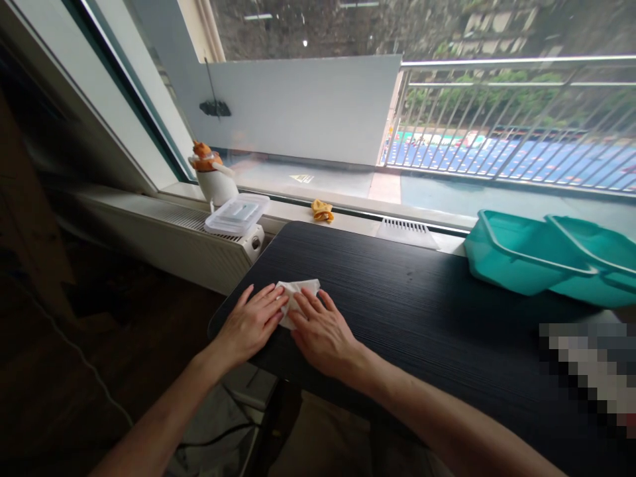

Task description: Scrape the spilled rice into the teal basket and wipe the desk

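A small white folded cloth or tissue [301, 289] lies near the left end of a black wood-grain table [422, 298]. My left hand [251, 323] rests flat beside it, fingers stretched out and touching its left edge. My right hand [322, 331] lies flat on top of the cloth's right part, fingers extended and pressing it onto the table. Both hands lie side by side, almost touching.
Two teal plastic basins [527, 255] stand at the table's far right. On the windowsill sit a clear lidded container [237, 213], a white cup with an orange toy [214, 173] and a yellow crumpled item [322, 211]. A white radiator [189, 242] runs below the sill.
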`<state>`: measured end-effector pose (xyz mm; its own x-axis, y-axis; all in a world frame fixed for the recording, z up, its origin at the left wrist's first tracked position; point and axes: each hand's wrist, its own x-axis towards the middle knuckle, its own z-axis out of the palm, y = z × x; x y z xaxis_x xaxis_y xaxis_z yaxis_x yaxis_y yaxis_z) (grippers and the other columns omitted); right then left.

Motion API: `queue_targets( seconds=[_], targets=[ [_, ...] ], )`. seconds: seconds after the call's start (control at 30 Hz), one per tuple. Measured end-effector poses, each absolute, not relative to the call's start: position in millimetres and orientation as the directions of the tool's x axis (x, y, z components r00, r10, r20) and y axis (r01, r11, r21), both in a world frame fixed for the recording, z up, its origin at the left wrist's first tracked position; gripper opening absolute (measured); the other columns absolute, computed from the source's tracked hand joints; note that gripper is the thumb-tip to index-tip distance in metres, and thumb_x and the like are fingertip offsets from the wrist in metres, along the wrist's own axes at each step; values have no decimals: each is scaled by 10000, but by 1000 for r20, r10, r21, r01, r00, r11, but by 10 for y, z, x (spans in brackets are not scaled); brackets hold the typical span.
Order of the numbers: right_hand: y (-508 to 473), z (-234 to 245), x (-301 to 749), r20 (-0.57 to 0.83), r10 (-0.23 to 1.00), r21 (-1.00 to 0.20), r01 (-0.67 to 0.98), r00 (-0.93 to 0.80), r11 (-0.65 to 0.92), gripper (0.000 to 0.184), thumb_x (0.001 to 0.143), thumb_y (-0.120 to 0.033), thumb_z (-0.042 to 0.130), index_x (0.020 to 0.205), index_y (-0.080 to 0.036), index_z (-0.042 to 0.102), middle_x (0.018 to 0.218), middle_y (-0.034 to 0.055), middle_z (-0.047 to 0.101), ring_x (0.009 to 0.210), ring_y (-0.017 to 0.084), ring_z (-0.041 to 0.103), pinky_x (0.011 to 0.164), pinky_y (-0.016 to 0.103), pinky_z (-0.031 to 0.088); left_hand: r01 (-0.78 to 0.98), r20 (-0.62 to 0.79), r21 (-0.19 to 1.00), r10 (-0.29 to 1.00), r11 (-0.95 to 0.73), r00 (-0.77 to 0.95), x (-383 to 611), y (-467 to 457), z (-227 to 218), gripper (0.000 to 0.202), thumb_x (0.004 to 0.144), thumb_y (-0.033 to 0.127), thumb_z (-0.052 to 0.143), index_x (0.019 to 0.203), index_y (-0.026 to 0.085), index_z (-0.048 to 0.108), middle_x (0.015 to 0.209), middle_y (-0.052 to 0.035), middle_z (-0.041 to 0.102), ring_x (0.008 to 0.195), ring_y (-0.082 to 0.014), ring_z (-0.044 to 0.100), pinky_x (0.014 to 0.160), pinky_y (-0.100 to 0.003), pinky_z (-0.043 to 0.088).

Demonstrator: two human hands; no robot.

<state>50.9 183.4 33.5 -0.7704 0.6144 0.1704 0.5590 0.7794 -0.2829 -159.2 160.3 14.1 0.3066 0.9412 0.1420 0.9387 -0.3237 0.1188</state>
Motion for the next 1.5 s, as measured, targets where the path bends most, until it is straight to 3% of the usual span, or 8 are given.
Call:
queue_targets(
  seconds=[0.23, 0.5, 0.67, 0.77, 0.9, 1.2, 1.37, 1.5],
  targets=[
    [2471, 320, 556, 140, 721, -269, 675, -678, 687, 407, 969, -258, 456, 1352, -134, 519, 1494, 152, 466, 1375, 305, 398, 1126, 552, 276, 948, 168, 120, 948, -293, 272, -1289, 2440, 139, 438, 990, 277, 326, 1369, 216, 538, 1483, -95, 496, 1385, -265, 437, 1115, -551, 336],
    [1676, 292, 1000, 114, 650, -312, 594, -752, 742, 524, 970, -378, 473, 1419, -109, 455, 1526, 158, 425, 1406, 299, 352, 1157, 544, 230, 896, 101, 111, 902, -429, 420, -1149, 1749, 251, 436, 962, 233, 372, 1359, 216, 550, 1446, -68, 544, 1366, -242, 460, 1136, -530, 319],
    [2092, 329, 1062, 100, 715, -308, 662, -691, 683, 400, 986, -354, 456, 1348, -199, 527, 1481, 94, 499, 1366, 250, 413, 1160, 541, 198, 923, 89, 98, 927, -373, 365, -948, 2156, 241, 413, 994, 264, 364, 1367, 217, 533, 1471, -86, 516, 1407, -279, 390, 1138, -585, 284],
    [2593, 366, 1006, 94, 771, -290, 724, -630, 626, 348, 1002, -323, 419, 1299, -208, 558, 1460, 97, 516, 1348, 250, 433, 1145, 575, 187, 940, 102, 94, 942, -328, 319, -790, 2737, 232, 373, 996, 268, 434, 1358, 232, 520, 1472, -102, 500, 1373, -293, 424, 1108, -602, 328],
    [2984, 389, 1002, 88, 813, -269, 772, -576, 576, 357, 1006, -316, 402, 1311, -198, 545, 1466, 124, 499, 1349, 274, 425, 1123, 612, 183, 937, 117, 97, 939, -335, 323, -606, 3284, 275, 382, 931, 336, 602, 1280, 187, 555, 1361, -102, 548, 1194, -268, 568, 996, -521, 477],
    [2156, 340, 1486, 104, 748, -284, 701, -655, 654, 481, 970, -336, 493, 1421, -176, 439, 1461, 122, 506, 1337, 260, 429, 1146, 545, 204, 863, 77, 109, 870, -494, 488, -592, 2428, 333, 383, 969, 196, 402, 1305, 231, 582, 1437, -84, 551, 1349, -238, 469, 1159, -520, 280],
    [2281, 335, 1455, 168, 763, -238, 725, -624, 646, 319, 985, -291, 467, 1251, -176, 601, 1284, 128, 619, 1223, 262, 518, 1144, 501, 221, 862, 84, 114, 870, -494, 487, -487, 2525, 291, 373, 996, 229, 366, 1297, 229, 587, 1425, -81, 559, 1349, -229, 468, 1159, -516, 288],
    [2782, 332, 1364, 176, 802, -234, 767, -570, 597, 367, 1004, -289, 418, 1326, -165, 543, 1379, 134, 561, 1311, 247, 452, 1135, 468, 250, 887, 121, 111, 892, -448, 435, -341, 3030, 220, 357, 981, 286, 497, 1324, 194, 538, 1436, -113, 517, 1313, -274, 491, 1085, -544, 390]
  ],
)
